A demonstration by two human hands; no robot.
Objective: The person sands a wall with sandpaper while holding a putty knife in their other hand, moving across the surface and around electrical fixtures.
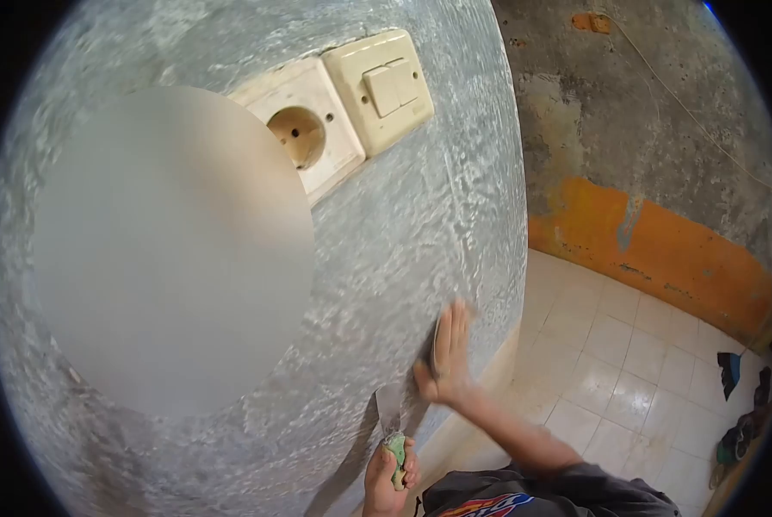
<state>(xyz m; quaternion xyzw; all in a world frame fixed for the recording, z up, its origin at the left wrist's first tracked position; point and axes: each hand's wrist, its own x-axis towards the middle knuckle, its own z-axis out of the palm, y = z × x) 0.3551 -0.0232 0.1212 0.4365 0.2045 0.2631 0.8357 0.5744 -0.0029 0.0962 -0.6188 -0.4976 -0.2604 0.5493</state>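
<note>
My left hand (392, 474) is wrapped round the green handle of a scraper (390, 407), its flat metal blade pointing up beside the grey wall (386, 250). Just above and to the right, my right hand (449, 349) lies against the wall with its fingers stretched upward and its thumb out to the left. It is slightly blurred. A thin curved edge and a dark patch show between thumb and fingers; I cannot tell what they are.
A socket (317, 164) and a light switch (384, 90) are on the wall above. A large round blur hides the left side. Past the wall's edge are a tiled floor (610, 362), a grey and orange wall (653, 233) and dark items (734, 439) at the far right.
</note>
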